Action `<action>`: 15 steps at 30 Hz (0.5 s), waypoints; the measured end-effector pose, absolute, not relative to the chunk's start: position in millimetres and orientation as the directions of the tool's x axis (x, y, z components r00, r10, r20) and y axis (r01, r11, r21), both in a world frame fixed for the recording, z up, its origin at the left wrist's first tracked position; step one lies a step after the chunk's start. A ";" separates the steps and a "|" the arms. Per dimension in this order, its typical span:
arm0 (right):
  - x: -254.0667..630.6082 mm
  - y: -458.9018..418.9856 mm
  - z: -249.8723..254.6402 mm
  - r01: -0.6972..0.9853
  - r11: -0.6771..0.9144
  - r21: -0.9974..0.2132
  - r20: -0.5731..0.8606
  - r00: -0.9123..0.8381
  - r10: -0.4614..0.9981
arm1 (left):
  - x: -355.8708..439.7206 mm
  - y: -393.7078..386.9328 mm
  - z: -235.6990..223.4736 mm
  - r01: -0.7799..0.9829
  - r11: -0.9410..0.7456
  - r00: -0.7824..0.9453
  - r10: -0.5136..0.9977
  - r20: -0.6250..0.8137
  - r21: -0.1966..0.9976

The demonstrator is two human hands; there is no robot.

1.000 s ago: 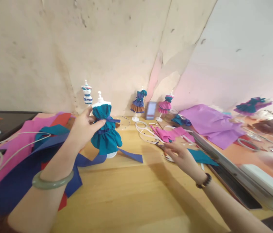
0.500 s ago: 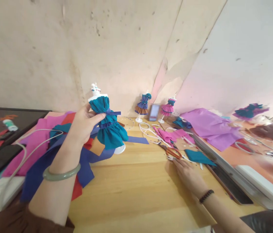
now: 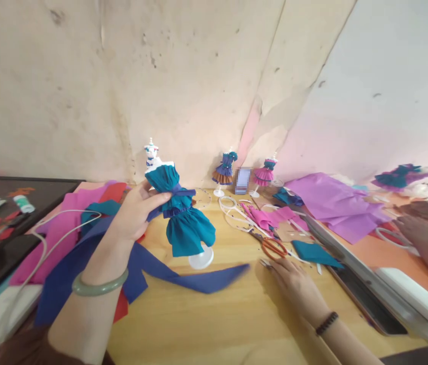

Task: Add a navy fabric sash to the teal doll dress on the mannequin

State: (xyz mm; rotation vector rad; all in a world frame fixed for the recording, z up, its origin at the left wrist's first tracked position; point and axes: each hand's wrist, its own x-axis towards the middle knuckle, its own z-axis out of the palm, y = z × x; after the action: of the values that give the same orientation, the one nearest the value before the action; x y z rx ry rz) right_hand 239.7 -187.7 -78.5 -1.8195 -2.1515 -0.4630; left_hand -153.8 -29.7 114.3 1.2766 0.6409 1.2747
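My left hand [image 3: 138, 208] is closed around a miniature dress form [image 3: 160, 165] wearing a teal gathered dress [image 3: 189, 230], with its white round base [image 3: 201, 257] tilted above the table. A narrow dark blue band crosses the waist near my thumb. Below hangs a long blue fabric strip [image 3: 206, 284]; its upper end is hidden behind hand and dress. Low over the wood, my right hand [image 3: 299, 284] has its fingers together at a small metal-tipped tool [image 3: 265, 263], mostly covered by the hand. Just beyond lie orange-handled scissors [image 3: 273, 248].
More dressed forms stand by the wall: a blue-brown one [image 3: 224, 170], a pink one [image 3: 265, 175]. A phone [image 3: 242, 181] stands between them. Purple fabric [image 3: 335, 203] and a co-worker's hand [image 3: 415, 233] are right. Blue fabric [image 3: 80, 268] and a white cable [image 3: 44, 243] lie left.
My right hand has drawn back from the scissors, with the small metal tip at its fingers. The dress form has tilted and moved right, and the blue strip has swung toward me.
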 end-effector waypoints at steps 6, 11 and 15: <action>236.1 -163.2 -71.5 0.980 0.188 -0.062 0.494 -0.133 0.859 | -148.1 -16.2 98.2 -0.146 -0.370 0.080 0.920 0.384 0.917; 237.0 -123.4 -52.8 0.988 0.152 0.003 0.435 -0.138 0.890 | -143.3 -9.2 88.9 -0.060 -0.422 0.010 0.906 0.423 0.905; 231.3 -89.5 -32.9 0.996 0.059 0.062 0.247 -0.073 0.966 | -137.7 -11.5 90.1 -0.005 -0.406 -0.009 0.914 0.406 0.914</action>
State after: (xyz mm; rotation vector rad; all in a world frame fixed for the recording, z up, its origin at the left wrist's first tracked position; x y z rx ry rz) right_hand 231.3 -89.5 -32.9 -2.0382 -2.1797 -0.3248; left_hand -137.7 -11.5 90.1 1.5009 0.9819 1.5198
